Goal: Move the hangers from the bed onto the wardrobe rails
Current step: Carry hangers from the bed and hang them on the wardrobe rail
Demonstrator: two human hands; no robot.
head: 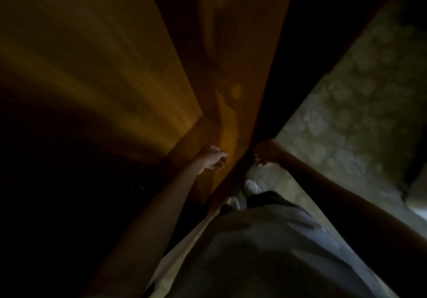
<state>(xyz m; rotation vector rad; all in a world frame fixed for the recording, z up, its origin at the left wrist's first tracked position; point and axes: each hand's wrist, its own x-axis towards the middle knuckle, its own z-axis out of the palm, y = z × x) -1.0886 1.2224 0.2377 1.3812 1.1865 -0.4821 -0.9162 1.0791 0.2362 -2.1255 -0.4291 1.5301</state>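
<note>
**Both hands at the wardrobe, no hanger visible**

You are looking steeply down in a dark, blurred frame. Your left hand (213, 159) sits just below the middle of the picture, against the lit orange-brown wooden panel (233, 66) of the wardrobe; its fingers (220, 162) are loosely curled toward the palm, and you cannot tell whether they hold anything. Your right hand (266, 153) is just to its right, apart from it, at the dark gap beside the panel's edge; its fingers are curled too, but shadow and blur hide whether they pinch something. A second broad wooden face (92, 66) fills the upper left of the frame. No hanger or rail can be made out anywhere in this view. At right, a pale patterned floor (358, 103) runs diagonally. At bottom centre your grey trousers (265, 240) show, with a light shoe (251, 186) just below the hands.
</note>
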